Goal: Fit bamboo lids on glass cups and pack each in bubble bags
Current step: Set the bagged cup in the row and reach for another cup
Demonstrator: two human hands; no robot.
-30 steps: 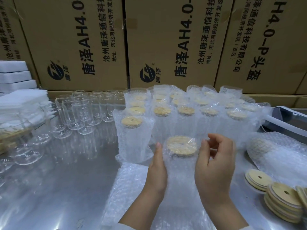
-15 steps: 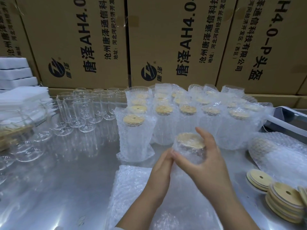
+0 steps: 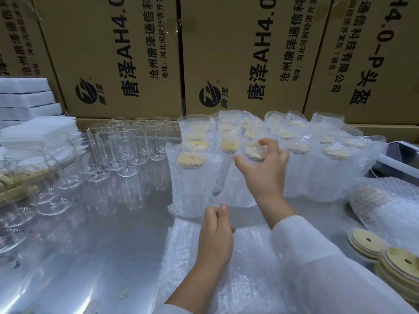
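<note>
At centre frame, the right hand [image 3: 265,171] is gripping a bagged, lidded cup [image 3: 252,151]; the left hand [image 3: 215,236] is hovering curled below, its grasp unclear.

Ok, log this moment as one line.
phase: bagged cup at packed row | right hand: grips bagged cup top | left hand: curled over bubble bag stack, hold unclear | bare glass cups: left

Reaches forward with the right grip [image 3: 265,171], white-sleeved arm stretched out, fingers hooked over the top of a bagged cup [image 3: 254,152], thumb spread to the left. Holds the left grip [image 3: 215,239] nearer and below-left of the right grip, forearm bare, fingers curled in, thumb tip against the forefinger. Cannot tell whether pinching anything.
</note>
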